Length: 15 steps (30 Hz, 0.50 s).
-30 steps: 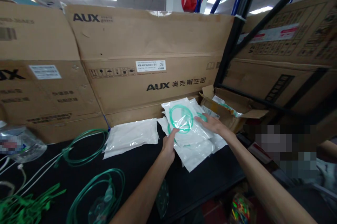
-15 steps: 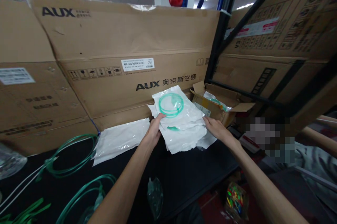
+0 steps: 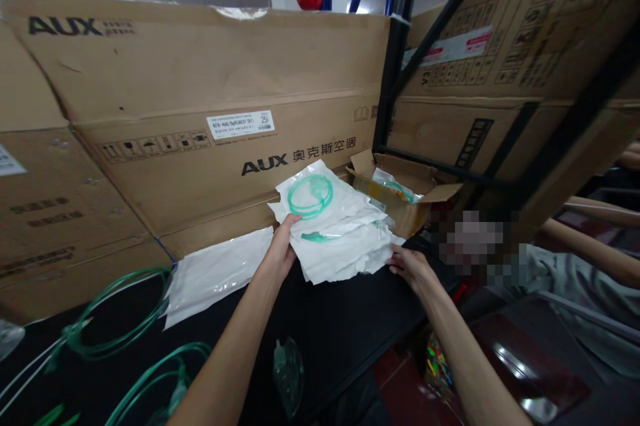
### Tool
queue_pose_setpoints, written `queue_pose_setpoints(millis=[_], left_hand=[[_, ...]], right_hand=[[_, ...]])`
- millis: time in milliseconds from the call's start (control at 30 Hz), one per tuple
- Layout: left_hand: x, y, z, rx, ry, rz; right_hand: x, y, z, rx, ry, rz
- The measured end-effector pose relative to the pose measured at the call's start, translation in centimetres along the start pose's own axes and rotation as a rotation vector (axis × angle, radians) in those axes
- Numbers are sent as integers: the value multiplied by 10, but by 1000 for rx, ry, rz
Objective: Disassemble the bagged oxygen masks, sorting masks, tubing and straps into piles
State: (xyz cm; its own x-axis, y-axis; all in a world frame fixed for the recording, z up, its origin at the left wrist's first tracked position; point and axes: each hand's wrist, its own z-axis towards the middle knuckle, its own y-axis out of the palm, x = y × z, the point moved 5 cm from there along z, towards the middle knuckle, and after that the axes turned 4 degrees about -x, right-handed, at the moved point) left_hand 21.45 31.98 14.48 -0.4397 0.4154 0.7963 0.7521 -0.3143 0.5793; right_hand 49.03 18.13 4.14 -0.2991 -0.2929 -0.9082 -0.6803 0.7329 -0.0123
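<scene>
A fanned stack of white pouches with clear fronts (image 3: 345, 213) is tilted up in front of the large carton; coiled green tubing (image 3: 311, 197) shows through the top pouch. My left hand (image 3: 281, 246) grips the stack's left edge, thumb on top, fingers hidden beneath. At the lower right corner, my right hand (image 3: 413, 267) has its thumb and curled fingers at the pouch edges. Left of the stack, another white pouch (image 3: 220, 273) lies on the black table (image 3: 345, 319). A clear green mask (image 3: 289, 373) lies nearer me.
Loose green tubing coils (image 3: 113, 319) lie on the left. A tall AUX carton (image 3: 200, 79) stands behind the table. At the back right, an open cardboard box (image 3: 405, 206) holds pouches, beside a dark rack post (image 3: 393, 79). Another person's arm (image 3: 590, 246) is at the far right.
My right hand has slid down from the stack's right edge to its lower right corner. The pouches are slightly lower and more fanned. The view has turned a little right.
</scene>
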Motion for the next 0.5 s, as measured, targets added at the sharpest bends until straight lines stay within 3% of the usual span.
queue_pose_setpoints(millis=[300, 500], left_hand=[[-16, 11, 15, 14, -30, 51], [-28, 16, 26, -13, -81, 141]], right_hand=[[38, 36, -31, -326, 81, 1], [39, 41, -62, -476, -13, -35]])
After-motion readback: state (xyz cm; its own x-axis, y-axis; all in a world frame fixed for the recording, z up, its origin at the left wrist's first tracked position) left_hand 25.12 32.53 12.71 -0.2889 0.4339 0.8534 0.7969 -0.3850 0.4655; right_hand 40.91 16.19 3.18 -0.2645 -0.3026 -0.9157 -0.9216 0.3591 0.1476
